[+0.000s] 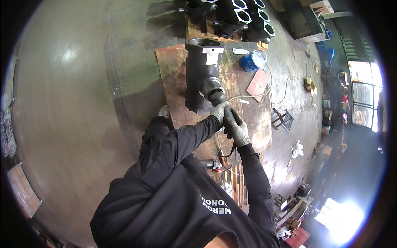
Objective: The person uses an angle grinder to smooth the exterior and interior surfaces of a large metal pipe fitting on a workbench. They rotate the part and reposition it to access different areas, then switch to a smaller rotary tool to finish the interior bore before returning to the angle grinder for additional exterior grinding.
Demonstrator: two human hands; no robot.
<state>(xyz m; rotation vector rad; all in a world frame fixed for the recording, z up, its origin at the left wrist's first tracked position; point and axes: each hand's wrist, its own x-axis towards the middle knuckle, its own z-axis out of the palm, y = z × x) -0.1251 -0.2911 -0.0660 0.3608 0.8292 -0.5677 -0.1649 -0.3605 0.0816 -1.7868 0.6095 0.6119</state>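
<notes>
Both my hands, in grey work gloves, are closed around a dark, long-bodied hand grinder (228, 118). My left hand (219, 111) grips it near the front, and my right hand (239, 131) wraps the body further back. The tool's head meets the round, bare-metal mouth of a side branch (210, 86) on a large black cast pipe fitting (200, 71). Where exactly they touch is hard to make out. That fitting lies on a worn wooden board (173, 68), with a white paper label near its open far end. A black cord trails from the grinder's rear.
More black castings (231, 18) stand on a pallet at the far end. A blue bucket (252, 61) and a reddish flat piece (258, 84) sit to the right. Another power tool (211, 165) lies near my body. A pale hose (285, 93) and a small stool (284, 120) occupy the right-hand floor.
</notes>
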